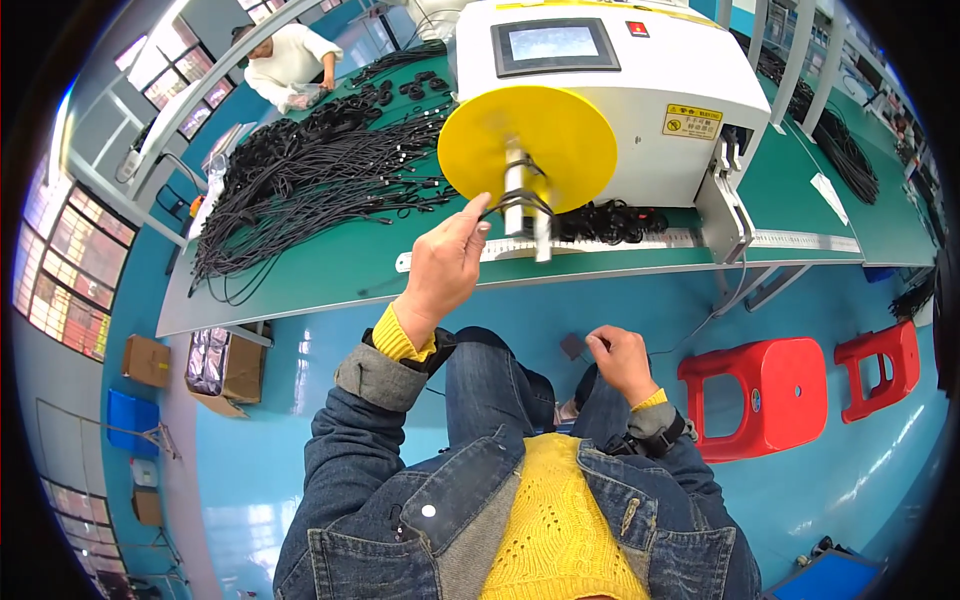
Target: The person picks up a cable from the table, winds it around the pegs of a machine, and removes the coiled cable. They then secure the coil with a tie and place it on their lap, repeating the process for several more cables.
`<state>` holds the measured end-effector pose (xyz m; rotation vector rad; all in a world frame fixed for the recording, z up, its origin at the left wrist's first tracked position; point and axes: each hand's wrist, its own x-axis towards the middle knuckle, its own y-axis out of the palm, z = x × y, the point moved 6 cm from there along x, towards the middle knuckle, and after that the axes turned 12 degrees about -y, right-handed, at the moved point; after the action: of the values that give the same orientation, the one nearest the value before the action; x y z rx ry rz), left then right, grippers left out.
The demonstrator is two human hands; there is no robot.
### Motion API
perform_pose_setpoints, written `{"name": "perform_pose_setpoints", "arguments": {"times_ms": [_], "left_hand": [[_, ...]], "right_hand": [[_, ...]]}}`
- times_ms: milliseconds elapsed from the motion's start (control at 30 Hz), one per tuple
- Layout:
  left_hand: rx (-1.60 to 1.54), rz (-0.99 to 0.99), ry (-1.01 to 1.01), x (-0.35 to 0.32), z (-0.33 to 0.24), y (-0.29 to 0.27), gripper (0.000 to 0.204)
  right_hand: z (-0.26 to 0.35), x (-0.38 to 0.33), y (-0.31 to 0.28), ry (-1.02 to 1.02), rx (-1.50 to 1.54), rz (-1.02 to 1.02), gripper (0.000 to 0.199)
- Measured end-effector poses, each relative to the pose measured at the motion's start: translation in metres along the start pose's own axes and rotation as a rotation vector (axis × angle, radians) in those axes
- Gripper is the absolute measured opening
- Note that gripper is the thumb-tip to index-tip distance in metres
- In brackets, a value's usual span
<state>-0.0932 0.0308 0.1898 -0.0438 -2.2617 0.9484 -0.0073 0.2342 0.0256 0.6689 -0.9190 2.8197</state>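
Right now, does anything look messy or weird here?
Mostly the black cables: they sprawl in a loose tangle across the green bench, some dangling over its front edge. The left hand pinches a cable at the yellow disc.

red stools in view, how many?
2. One red plastic stool stands on the blue floor right of the person's right knee; the second red stool stands just beyond it, further right. More could be hidden under the green bench.

A glossy blue floor (300,420) reflecting overhead light carries a long green-topped workbench (330,260), two red plastic stools (765,395) at near right, cardboard boxes (225,365) at left, and gridded windows (60,270) along the far-left wall.
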Motion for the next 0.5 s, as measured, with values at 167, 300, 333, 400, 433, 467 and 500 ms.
{"name": "perform_pose_setpoints", "arguments": {"times_ms": [167, 300, 333, 400, 433, 467, 500], "left_hand": [[-0.101, 0.051, -0.076, -0.007, -0.002, 0.007, 0.032], [-0.019, 0.078, 0.006, 0.001, -0.026, 0.005, 0.034], [0.037, 0.082, 0.027, 0.005, -0.031, 0.004, 0.034], [0.097, 0.090, 0.046, 0.008, -0.045, 0.002, 0.034], [0.198, 0.116, 0.021, 0.009, -0.049, 0.004, 0.034], [0.300, 0.140, -0.006, 0.009, -0.054, 0.007, 0.034], [0.402, 0.163, -0.033, 0.010, -0.056, 0.009, 0.034]], "right_hand": [[0.006, 0.010, -0.002, -0.042, -0.016, -0.021, 0.013], [0.050, 0.052, -0.025, -0.249, 0.054, -0.168, 0.012], [0.068, 0.064, -0.034, -0.275, 0.063, -0.208, 0.012], [0.091, 0.082, -0.043, -0.297, 0.078, -0.248, 0.013], [0.099, 0.091, -0.043, -0.319, 0.081, -0.252, 0.013], [0.102, 0.100, -0.043, -0.343, 0.085, -0.254, 0.014], [0.099, 0.107, -0.042, -0.344, 0.090, -0.258, 0.014]]}}
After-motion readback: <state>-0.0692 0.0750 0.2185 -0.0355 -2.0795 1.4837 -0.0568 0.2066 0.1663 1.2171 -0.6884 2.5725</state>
